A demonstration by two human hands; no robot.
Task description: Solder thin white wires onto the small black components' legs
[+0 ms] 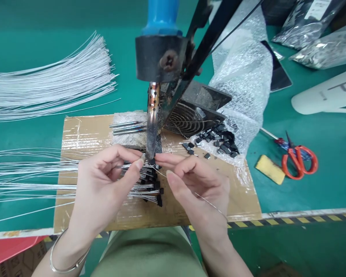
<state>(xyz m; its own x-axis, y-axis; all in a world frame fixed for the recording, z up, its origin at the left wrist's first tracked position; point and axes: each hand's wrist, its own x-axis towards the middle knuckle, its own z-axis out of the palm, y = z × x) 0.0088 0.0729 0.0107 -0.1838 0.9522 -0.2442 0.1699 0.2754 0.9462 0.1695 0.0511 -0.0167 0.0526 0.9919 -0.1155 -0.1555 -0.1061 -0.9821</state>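
I see one green worktop with a yellow-black striped near edge; its far left corner is the only open room. One taped cardboard sheet lies at centre. Two fans of thin white wires lie on the left: a dense bundle far, and looser wires near. One sheet of bubble wrap sits far right, holding a heap of small black square components, too many to count. One mounted soldering iron, blue-handled with a metal barrel, points down at centre, beside one black fan grille. One pair of red scissors and one yellow sponge lie on the right.

My left hand pinches a wire end under the iron tip. My right hand pinches a fine solder wire to the same spot. Finished black-tipped leads lie stacked between both hands.
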